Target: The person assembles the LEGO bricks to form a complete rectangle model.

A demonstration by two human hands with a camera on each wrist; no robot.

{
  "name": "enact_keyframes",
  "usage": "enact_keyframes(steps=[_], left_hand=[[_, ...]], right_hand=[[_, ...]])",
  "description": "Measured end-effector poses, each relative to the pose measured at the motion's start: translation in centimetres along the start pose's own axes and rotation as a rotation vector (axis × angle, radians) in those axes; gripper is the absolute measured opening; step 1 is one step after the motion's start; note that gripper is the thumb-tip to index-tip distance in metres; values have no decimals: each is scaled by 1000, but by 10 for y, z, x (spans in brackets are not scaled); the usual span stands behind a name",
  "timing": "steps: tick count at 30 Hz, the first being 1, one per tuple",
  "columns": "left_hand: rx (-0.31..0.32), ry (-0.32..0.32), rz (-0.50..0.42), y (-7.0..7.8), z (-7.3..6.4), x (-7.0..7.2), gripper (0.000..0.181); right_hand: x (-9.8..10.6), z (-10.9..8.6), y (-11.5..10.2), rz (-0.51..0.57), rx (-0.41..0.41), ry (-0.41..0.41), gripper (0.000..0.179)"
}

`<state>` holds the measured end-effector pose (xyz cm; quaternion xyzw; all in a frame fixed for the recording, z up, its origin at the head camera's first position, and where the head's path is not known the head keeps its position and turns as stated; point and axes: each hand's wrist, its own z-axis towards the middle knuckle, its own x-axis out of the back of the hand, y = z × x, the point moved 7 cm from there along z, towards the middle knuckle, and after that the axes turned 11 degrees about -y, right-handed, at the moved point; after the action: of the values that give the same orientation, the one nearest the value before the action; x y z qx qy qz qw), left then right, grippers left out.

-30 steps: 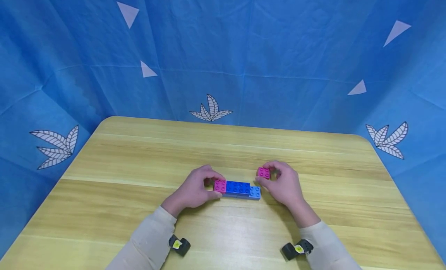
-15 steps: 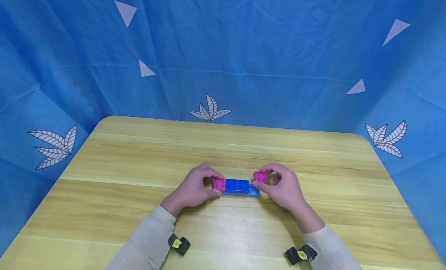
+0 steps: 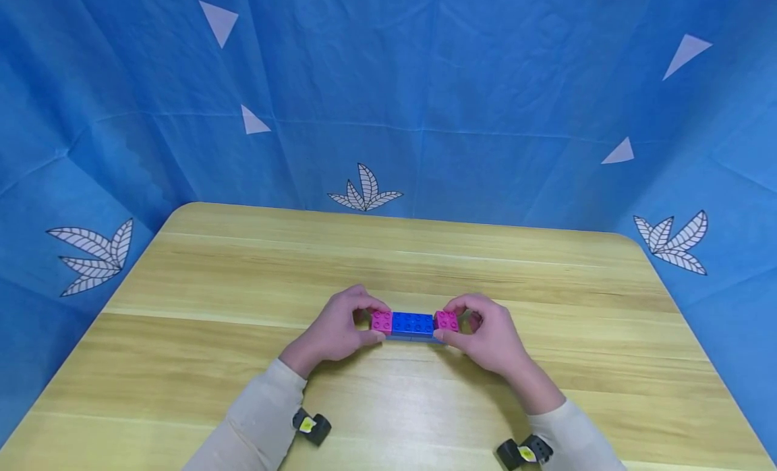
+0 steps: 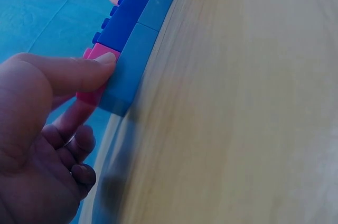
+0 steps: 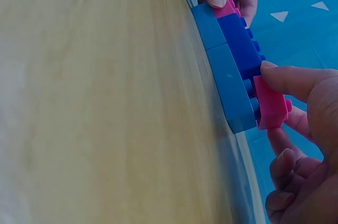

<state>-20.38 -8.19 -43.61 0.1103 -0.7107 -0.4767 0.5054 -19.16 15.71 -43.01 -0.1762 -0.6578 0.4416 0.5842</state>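
Observation:
A row of two light blue building bricks [image 5: 229, 89] lies on the table, with a dark blue brick [image 3: 413, 323] on top across their joint. My left hand [image 3: 341, 328] pinches a pink brick [image 3: 382, 322] seated at the left end, against the dark blue one. Between thumb and fingers my right hand [image 3: 488, 333] holds a second pink brick [image 5: 270, 102] over the right end. In the right wrist view this brick sits slightly tilted, and light blue studs [image 5: 251, 89] show in a gap beneath it.
The wooden table [image 3: 243, 268] spreads around the bricks. A blue patterned cloth [image 3: 388, 86] hangs behind it and at both sides. Each sleeve carries a black wrist camera [image 3: 312, 427].
My right hand has brought its pink brick left and toward me, from beyond the row to over its right end. The left hand keeps its pinch at the left end.

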Motion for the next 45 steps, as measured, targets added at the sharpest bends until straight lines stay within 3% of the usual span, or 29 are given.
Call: enact_keyframes(steps=[28,45], left_hand=[[22,1,-32,-2,-2,-1,35],[5,5,-24,-1,0,0,34]], right_hand=[[-5,1,-1,-25,0,-12,34],[-4,4,-6,-50,-22,-32,33]])
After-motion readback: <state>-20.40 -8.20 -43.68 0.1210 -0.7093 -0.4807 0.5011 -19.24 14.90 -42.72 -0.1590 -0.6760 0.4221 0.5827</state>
